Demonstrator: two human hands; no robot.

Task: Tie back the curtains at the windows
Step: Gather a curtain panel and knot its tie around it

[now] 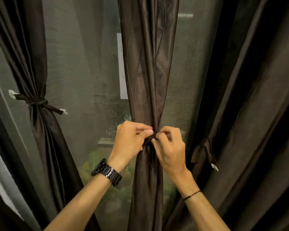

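Left grip (132, 140): forearm reaching up from lower left, fingers curled, thumb and forefinger pinching curtain tie (153, 136).
Right grip (171, 148): forearm reaching up from lower right, fingertips pinching same tie, close beside left.

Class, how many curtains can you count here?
3: tied curtain at left, middle curtain being tied, loose curtain at right. Others may be hidden.

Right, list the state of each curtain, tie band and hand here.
Left dark brown satin curtain: gathered, knotted band around it.
Middle dark brown satin curtain: bunched, middle band in both hands.
Right dark brown curtain: loose, hanging band untied.
Left hand: pinches middle band.
Right hand: pinches middle band.
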